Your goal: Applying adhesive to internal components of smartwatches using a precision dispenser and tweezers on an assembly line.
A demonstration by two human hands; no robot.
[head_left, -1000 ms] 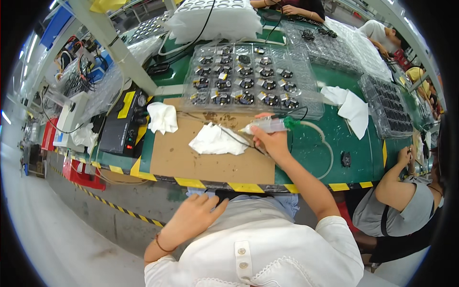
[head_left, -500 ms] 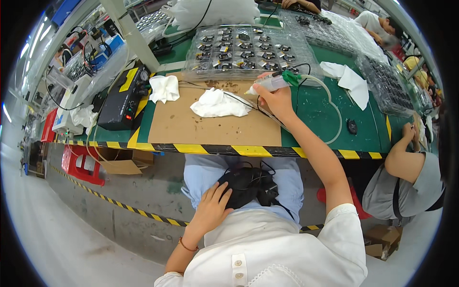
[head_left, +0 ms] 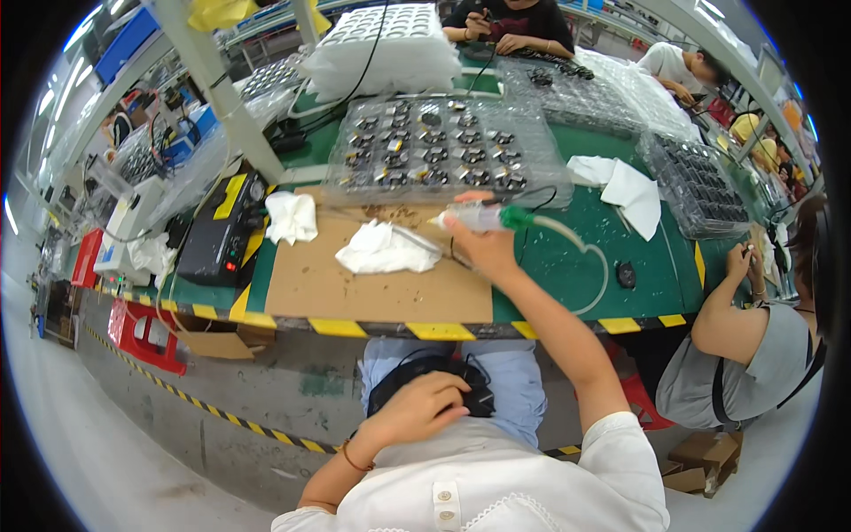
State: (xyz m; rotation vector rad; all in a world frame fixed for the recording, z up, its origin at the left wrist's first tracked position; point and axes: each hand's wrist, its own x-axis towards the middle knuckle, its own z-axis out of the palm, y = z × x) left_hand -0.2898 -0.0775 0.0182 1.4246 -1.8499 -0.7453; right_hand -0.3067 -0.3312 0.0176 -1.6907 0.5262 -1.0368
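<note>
Over the right part of the brown board [head_left: 381, 306], my right hand [head_left: 486, 248] is closed around a clear dispensing syringe [head_left: 479, 217]. Its tip points left, and a green cap at its back end joins a clear air hose [head_left: 596, 257]. A thin dark strand passes under that hand; I cannot make out what it is. Left of the tip lies a crumpled white cloth [head_left: 386, 248]. My left hand [head_left: 424, 408] rests in my lap, its slightly bent fingers spread over a black bundle with straps or cords [head_left: 474, 390].
Behind the board stands a clear tray [head_left: 355, 191] with several small dark parts. A black control box [head_left: 217, 239] and a white cloth [head_left: 291, 217] are to its left. White cloths [head_left: 634, 195] and a small black piece [head_left: 626, 275] lie right. A co-worker [head_left: 740, 328] sits at the right.
The whole view has shifted, with the bench lower in it. My right hand still grips the syringe, which now lies more level. My left hand has slid rightward across the black bundle.
</note>
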